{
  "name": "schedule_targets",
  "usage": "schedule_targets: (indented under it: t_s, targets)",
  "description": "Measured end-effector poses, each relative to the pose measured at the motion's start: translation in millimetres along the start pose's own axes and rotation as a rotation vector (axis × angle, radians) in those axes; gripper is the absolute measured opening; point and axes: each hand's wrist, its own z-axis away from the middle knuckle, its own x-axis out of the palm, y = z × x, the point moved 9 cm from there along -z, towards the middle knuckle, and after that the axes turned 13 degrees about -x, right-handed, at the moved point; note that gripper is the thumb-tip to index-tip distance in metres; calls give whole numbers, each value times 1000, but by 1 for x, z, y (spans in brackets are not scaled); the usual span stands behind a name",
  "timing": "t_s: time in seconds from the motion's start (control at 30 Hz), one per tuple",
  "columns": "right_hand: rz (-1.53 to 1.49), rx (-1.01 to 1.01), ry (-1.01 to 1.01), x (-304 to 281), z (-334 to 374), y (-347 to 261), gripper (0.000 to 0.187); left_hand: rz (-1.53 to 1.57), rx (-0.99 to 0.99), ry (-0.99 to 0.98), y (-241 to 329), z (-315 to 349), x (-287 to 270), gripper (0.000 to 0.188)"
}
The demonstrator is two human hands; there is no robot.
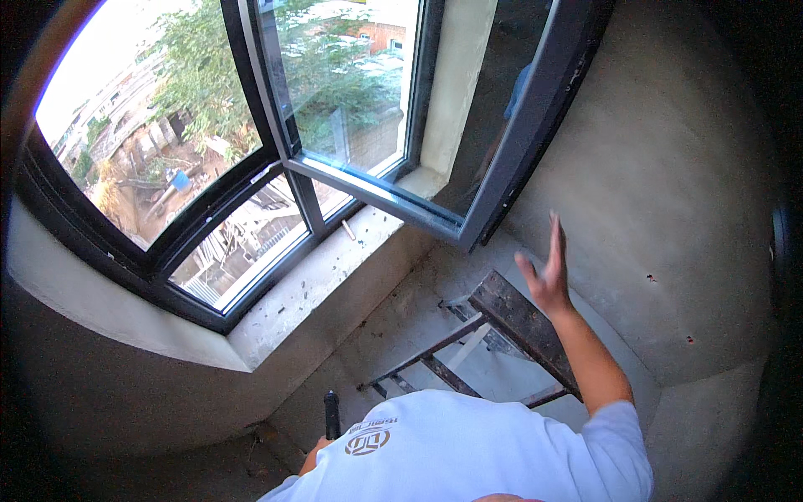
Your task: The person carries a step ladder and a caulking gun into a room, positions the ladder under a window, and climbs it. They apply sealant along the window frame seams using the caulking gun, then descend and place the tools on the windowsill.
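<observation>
My right hand (549, 286) is raised beside the open window sash (468, 219), its fingers stretched out and the thumb apart, with nothing in it. It is a little below the sash's lower corner and does not touch it. Low at my left side, my left hand (314, 453) is mostly hidden by my white shirt. It is closed on a black cylindrical tool (332, 416) that points upward and has a small pale tip. The rest of that tool is out of sight, so I cannot tell its exact kind. The sash is dark-framed, glazed and swung into the room.
A metal step ladder (452, 372) with a dark worn top plank (523, 322) stands in front of me, below the sash. The concrete window sill (309, 280) carries small debris and a short stick (348, 231). A bare grey wall (669, 184) rises on the right.
</observation>
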Motion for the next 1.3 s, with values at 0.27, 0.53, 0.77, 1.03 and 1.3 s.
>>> schedule_targets:
  t_s: [0.27,0.53,0.77,1.03,1.3]
  targets:
    - [-19,23,316,79,-76,37,123,92,-18,4,16,-2,11,56]
    - [-222,73,252,82,-119,139,116,115,-45,10,40,19,7,56]
    - [111,374,151,83,-183,228,108,113,-23,20,68,30,3,56]
    - [-35,194,-174,122,-86,169,83,104,-11,13,81,31,-1,57]
    - [17,258,-514,90,51,134,78,105,-10,-7,86,29,6,57]
